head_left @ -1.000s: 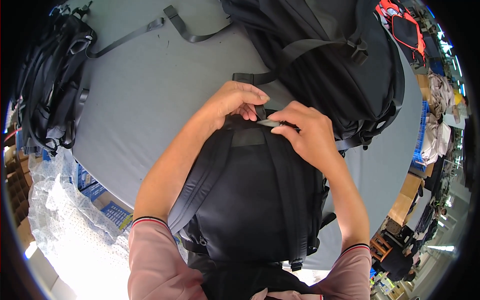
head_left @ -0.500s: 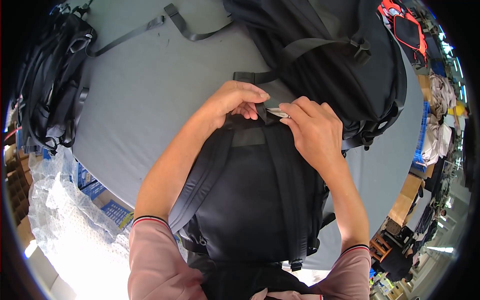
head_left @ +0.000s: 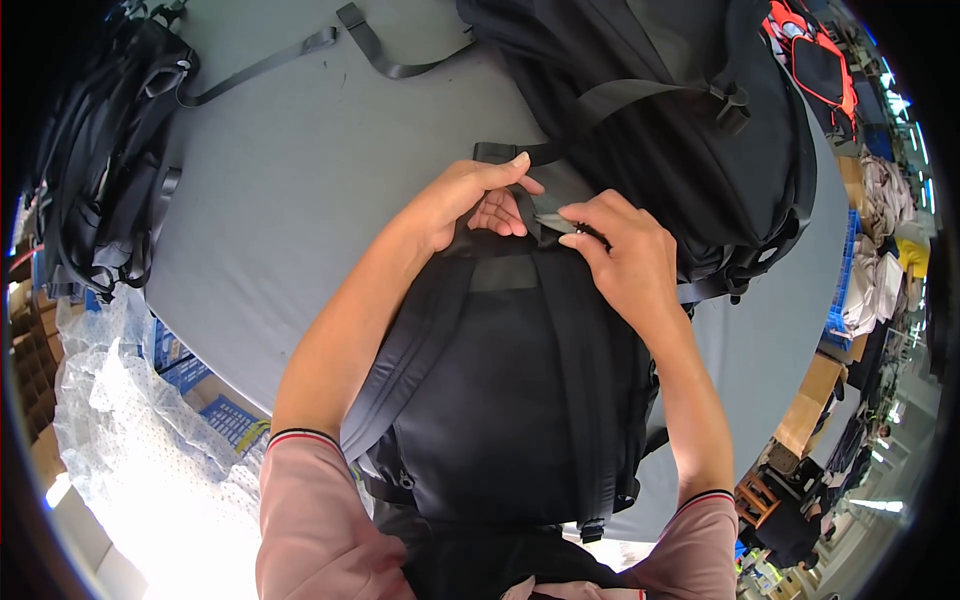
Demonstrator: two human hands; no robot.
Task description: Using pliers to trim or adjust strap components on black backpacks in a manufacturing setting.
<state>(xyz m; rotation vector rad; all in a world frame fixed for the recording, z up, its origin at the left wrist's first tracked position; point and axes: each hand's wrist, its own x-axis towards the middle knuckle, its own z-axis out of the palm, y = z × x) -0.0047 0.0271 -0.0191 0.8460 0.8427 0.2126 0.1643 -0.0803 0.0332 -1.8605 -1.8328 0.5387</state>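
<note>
A black backpack (head_left: 480,400) lies in front of me with its shoulder straps facing up. At its top end, my left hand (head_left: 475,200) is beside the webbing carry handle (head_left: 526,212). Its thumb is lifted away from the half-curled fingers, which rest against the handle's left side. My right hand (head_left: 632,240) grips a pair of thread snips (head_left: 553,222). Their pale metal blades point left, at the handle's right side. The snips' grip is mostly hidden in my palm, and I cannot make out any thread.
Another black backpack (head_left: 660,150) lies beyond my hands on the grey table (head_left: 270,220), its straps trailing left. More black bags (head_left: 110,150) are piled at the left edge. Blue crates (head_left: 228,420) and clear plastic wrapping (head_left: 120,400) are below the table's left side.
My left thumb has lifted off the handle and away from the fingers. The right hand has turned slightly, showing more of the snips' dark grip. The view has shifted a little.
</note>
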